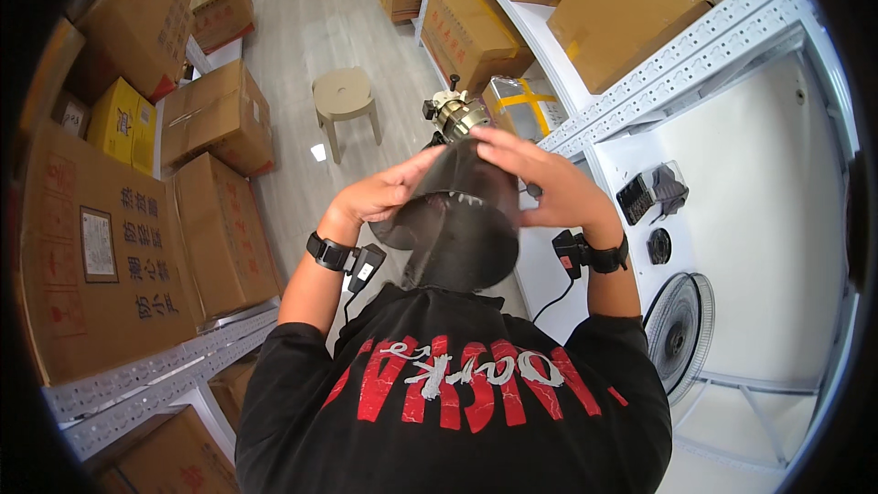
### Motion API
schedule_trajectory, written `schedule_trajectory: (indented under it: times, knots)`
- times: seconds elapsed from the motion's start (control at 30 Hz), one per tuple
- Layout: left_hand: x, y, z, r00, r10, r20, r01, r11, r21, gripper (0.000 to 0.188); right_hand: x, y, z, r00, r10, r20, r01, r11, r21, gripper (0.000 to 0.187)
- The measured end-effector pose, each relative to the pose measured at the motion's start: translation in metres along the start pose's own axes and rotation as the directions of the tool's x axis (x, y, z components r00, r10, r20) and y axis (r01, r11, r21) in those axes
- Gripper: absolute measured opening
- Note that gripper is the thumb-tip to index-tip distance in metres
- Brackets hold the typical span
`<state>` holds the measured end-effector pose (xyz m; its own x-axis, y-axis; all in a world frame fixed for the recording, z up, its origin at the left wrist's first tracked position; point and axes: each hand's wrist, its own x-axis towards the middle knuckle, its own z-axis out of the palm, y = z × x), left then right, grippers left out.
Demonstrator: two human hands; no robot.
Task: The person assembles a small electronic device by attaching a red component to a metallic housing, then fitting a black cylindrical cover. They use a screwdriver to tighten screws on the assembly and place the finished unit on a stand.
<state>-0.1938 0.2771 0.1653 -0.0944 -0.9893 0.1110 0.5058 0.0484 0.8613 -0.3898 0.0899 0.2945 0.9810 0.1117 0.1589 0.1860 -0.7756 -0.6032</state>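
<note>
A dark, glossy, hollow piece [471, 238] with a wide curved opening is held up at the centre; it is slightly blurred and I cannot tell its kind. Small white tooth-like marks show along the edge of its opening. My left hand [389, 187] grips its left side, fingers bent against it. On the opposite side, my right hand [553, 178] is closed around it, the fingers reaching over its top. Just beyond it stands a brass-coloured metal fitting [460, 114] with black knobs, its lower part hidden. Black straps with small cabled devices sit on both wrists.
Cardboard boxes [101, 247] crowd the left shelving, with a yellow box [122, 125] among them. A beige stool [343, 94] stands on the floor ahead. More boxes [626, 14] fill the right rack. A fan grille [677, 338], a black coil [658, 245] and grey cloth [670, 189] lie at right.
</note>
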Motion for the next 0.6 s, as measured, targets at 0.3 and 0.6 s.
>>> schedule_trajectory:
  times: [0.3, 0.6]
  knots:
    - [0.026, 0.002, -0.053, 0.813, 0.346, -0.468, -0.421, 0.905, -0.063, 0.107, 0.045, 0.056, -0.018, 0.912, 0.346, -0.218, -0.3, 0.929, 0.218, 0.054]
    - [0.076, 0.014, -0.137, 0.695, 0.528, -0.488, -0.388, 0.847, 0.364, 0.092, 0.113, 0.131, -0.023, 0.868, 0.453, -0.205, -0.378, 0.868, 0.321, 0.057]
